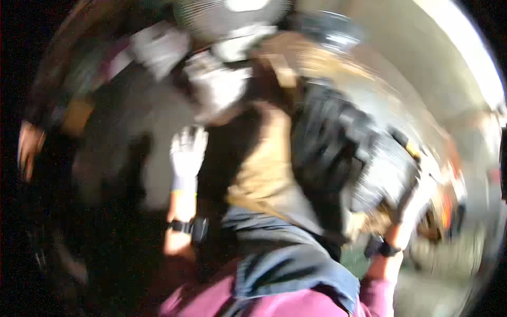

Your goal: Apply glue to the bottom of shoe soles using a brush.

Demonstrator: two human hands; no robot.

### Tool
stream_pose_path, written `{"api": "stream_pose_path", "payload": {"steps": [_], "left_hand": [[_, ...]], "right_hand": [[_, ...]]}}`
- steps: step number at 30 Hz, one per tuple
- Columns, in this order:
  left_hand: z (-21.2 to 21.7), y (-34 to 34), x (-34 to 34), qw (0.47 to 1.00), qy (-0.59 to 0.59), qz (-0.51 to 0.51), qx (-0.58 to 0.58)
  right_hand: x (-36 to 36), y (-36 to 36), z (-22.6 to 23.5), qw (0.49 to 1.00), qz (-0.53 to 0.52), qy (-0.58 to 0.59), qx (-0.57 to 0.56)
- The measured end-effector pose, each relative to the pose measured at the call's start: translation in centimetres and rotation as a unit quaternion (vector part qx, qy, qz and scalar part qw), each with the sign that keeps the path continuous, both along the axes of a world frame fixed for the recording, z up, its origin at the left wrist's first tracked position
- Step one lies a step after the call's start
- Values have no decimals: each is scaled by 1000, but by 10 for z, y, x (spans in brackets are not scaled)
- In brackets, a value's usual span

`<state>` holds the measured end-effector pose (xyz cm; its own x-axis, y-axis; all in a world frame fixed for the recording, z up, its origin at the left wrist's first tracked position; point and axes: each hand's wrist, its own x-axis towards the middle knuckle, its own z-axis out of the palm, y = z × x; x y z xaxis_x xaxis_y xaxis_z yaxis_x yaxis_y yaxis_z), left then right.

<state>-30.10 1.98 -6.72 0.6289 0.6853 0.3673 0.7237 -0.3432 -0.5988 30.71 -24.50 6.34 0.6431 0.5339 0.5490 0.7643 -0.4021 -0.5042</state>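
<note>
The whole view is smeared by motion. My left hand (pixel 189 153), in a white glove, reaches forward with its fingers stretched out and apart; nothing shows in it. Under and beside it lies a dark grey surface, and white crumpled material (pixel 219 84) sits just beyond the fingertips. Out to the right is my right hand (pixel 420 190), also in a pale glove, its fingers too blurred to make out. Next to it are a shiny, clear plastic-like heap (pixel 383 171) and a small black and yellow object (pixel 406 143). Whether the hand grips either is unclear.
Black, bag-like material (pixel 327 137) lies between my hands, beside a tan, cardboard-like surface (pixel 269 153). A round, ribbed grey object (pixel 232 18) stands at the far edge. Another person's hand (pixel 30 145) shows at the far left. Blurred figures appear at the right.
</note>
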Motion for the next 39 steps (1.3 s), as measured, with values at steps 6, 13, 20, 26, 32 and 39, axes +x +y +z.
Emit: {"api": "stream_pose_path", "payload": {"steps": [6, 13, 20, 26, 32, 39], "left_hand": [[146, -53, 328, 484, -517, -353, -611], [126, -70, 475, 678, 30, -666, -309], [106, -57, 529, 610, 195, -695, -326], [150, -56, 512, 584, 112, -720, -359], [232, -42, 481, 635, -143, -682, -334], [163, -17, 458, 33, -521, -291, -802]], "right_hand": [[0, -32, 55, 943, -3, 118, 312], [82, -83, 18, 994, -95, -16, 54], [121, -88, -28, 974, -95, -185, -88], [123, -81, -46, 987, -134, 39, -79], [119, -87, -44, 985, -150, 56, 71], [129, -129, -51, 948, -160, 166, 217]]}}
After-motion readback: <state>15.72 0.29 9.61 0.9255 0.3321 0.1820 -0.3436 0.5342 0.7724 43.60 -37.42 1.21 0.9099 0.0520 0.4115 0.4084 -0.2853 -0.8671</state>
